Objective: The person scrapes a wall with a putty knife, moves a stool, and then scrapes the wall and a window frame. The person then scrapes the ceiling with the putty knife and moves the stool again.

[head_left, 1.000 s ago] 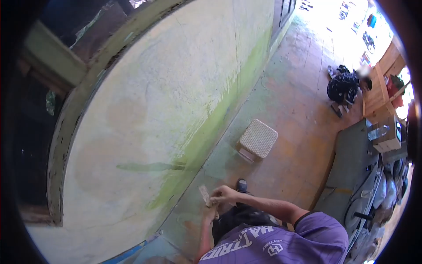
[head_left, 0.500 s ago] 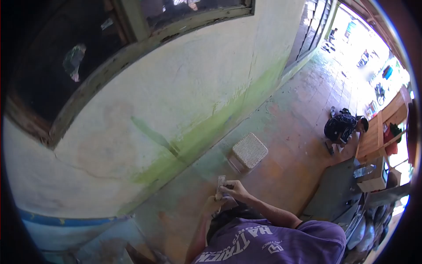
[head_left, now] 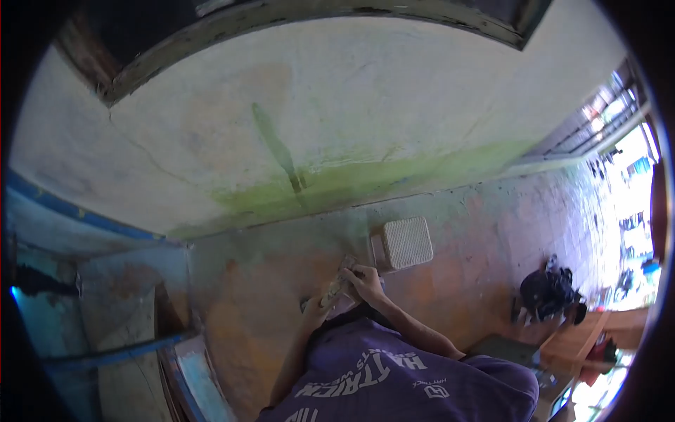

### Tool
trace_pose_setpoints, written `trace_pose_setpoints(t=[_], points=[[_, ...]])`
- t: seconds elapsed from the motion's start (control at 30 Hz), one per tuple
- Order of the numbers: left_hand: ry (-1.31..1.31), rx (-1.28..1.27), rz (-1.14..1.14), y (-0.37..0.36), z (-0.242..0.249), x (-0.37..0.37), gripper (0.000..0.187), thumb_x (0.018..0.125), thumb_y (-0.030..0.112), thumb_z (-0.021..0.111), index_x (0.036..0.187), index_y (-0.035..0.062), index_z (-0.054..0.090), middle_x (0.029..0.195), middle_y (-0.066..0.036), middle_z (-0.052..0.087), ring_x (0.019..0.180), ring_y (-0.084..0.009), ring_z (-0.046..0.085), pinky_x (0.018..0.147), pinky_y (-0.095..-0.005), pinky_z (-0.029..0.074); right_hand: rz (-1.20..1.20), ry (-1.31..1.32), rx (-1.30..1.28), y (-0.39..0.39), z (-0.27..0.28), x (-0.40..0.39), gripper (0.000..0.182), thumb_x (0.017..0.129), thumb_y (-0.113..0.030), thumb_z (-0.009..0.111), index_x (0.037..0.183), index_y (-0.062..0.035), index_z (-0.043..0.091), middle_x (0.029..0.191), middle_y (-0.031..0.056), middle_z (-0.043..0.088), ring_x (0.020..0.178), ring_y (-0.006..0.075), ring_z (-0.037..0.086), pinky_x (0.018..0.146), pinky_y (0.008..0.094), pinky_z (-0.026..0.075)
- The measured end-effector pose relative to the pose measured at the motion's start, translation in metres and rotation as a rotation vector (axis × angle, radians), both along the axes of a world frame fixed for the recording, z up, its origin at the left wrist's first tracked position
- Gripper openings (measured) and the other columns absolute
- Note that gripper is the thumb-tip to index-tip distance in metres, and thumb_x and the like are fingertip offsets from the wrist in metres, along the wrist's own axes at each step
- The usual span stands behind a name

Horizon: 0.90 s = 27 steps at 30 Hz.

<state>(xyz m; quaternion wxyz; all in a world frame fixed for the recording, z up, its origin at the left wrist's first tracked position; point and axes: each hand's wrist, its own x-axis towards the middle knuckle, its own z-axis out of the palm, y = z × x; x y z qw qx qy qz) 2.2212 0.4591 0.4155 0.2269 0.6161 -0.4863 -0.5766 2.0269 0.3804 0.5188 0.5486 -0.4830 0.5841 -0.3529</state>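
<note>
In front of my purple shirt, both hands meet over a narrow, pale, crusted tool (head_left: 347,262) that looks like a scraper; its exact kind is too small to tell. My left hand (head_left: 320,307) is closed round its lower part. Closed at the upper part, my right hand (head_left: 365,283) has its fingers against the tool. Just beyond the right hand stands a woven-top stool (head_left: 409,243), apart from it.
A wall (head_left: 337,112) with worn green paint and a dark wet streak runs across the front. To the right, a person (head_left: 548,292) crouches by wooden furniture (head_left: 576,344). A blue-edged doorway (head_left: 123,359) lies at left. The floor (head_left: 246,302) is stained and dusty.
My view has turned left and downward, bringing the doorway into sight and moving the crouching person lower. The hands stay together on the tool, with the right hand shifted slightly along it.
</note>
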Motion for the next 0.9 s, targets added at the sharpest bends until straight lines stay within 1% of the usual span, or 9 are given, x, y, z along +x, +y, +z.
trace_pose_setpoints(t=[0.2,0.3,0.37,0.47,0.6,0.67,0.73,0.8,0.9], points=[[0.183,-0.019,0.152,-0.042,0.001,-0.079,0.039,0.096,0.038,0.059,0.077,0.0037,0.062,0.066,0.001,0.054,0.064,-0.0062,0.047,0.057,-0.0285,0.04,0.062,-0.031,-0.027,-0.059,-0.043,-0.048,0.026,0.093,-0.022,0.066,0.088,0.0043,0.065,0.068,0.0019,0.06,0.063,0.0062,0.048,0.056,0.0271,0.043],[0.122,-0.028,0.233,-0.07,-0.016,-0.103,0.045,0.096,0.042,0.059,0.087,-0.001,0.066,0.07,-0.003,0.058,0.069,-0.0072,0.05,0.062,-0.0279,0.044,0.104,0.094,0.008,-0.091,-0.071,-0.063,0.023,0.093,-0.02,0.065,0.091,0.0028,0.066,0.071,0.0021,0.061,0.067,0.0059,0.052,0.059,0.0254,0.044],[0.273,-0.065,0.289,-0.091,-0.06,-0.114,0.045,0.096,0.043,0.058,0.092,-0.0005,0.065,0.076,-0.001,0.058,0.073,-0.0065,0.05,0.064,-0.0273,0.044,0.052,0.041,0.065,-0.121,-0.081,-0.051,0.025,0.092,-0.02,0.066,0.088,0.0049,0.065,0.07,0.0044,0.062,0.069,0.0056,0.053,0.059,0.0266,0.046],[0.449,0.026,0.325,-0.124,-0.13,-0.119,0.036,0.098,0.039,0.056,0.093,0.0046,0.062,0.086,0.004,0.056,0.079,-0.0055,0.049,0.071,-0.0261,0.042,0.002,0.04,0.007,-0.159,-0.171,-0.031,0.024,0.091,-0.019,0.066,0.092,0.005,0.067,0.071,0.0036,0.063,0.068,0.0054,0.053,0.059,0.0256,0.045],[0.412,0.055,0.282,-0.188,-0.237,-0.097,0.036,0.099,0.04,0.053,0.095,0.006,0.061,0.083,0.003,0.055,0.078,-0.0062,0.048,0.072,-0.0262,0.042,-0.005,0.157,0.022,-0.229,-0.257,0.005,0.032,0.09,-0.028,0.068,0.089,0.0046,0.069,0.067,0.0055,0.064,0.066,0.0047,0.054,0.057,0.0263,0.045],[0.381,-0.102,0.38,-0.22,-0.295,-0.085,0.038,0.097,0.045,0.055,0.087,0.0076,0.058,0.077,0.004,0.05,0.071,-0.0061,0.044,0.059,-0.0272,0.035,0.003,0.123,-0.085,-0.264,-0.314,0.026,0.035,0.09,-0.031,0.068,0.083,0.004,0.069,0.064,0.0084,0.063,0.065,0.0043,0.054,0.057,0.027,0.045],[0.574,-0.053,0.313,-0.256,-0.332,-0.058,0.04,0.097,0.045,0.053,0.098,0.0057,0.06,0.084,0.002,0.055,0.076,-0.007,0.048,0.064,-0.0268,0.04,0.108,0.257,-0.006,-0.299,-0.309,0.048,0.032,0.089,-0.027,0.069,0.081,0.0033,0.067,0.059,0.0059,0.057,0.062,0.0046,0.049,0.054,0.0285,0.043],[0.357,-0.17,0.447,-0.287,-0.304,-0.035,0.045,0.096,0.045,0.053,0.112,0.0035,0.059,0.096,0.0,0.059,0.083,-0.0077,0.052,0.07,-0.0252,0.044,0.088,0.103,-0.253,-0.322,-0.332,0.073,0.034,0.087,-0.028,0.07,0.073,0.0023,0.065,0.055,0.0067,0.053,0.059,0.0046,0.045,0.05,0.0309,0.04],[0.403,-0.233,0.5,-0.32,-0.354,-0.002,0.049,0.096,0.045,0.053,0.119,0.0015,0.057,0.105,-0.004,0.062,0.091,-0.01,0.056,0.078,-0.0261,0.046,0.158,0.292,-0.344,-0.36,-0.325,0.105,0.033,0.087,-0.024,0.07,0.07,0.0028,0.063,0.053,0.0045,0.051,0.058,0.0044,0.041,0.048,0.0301,0.036]])
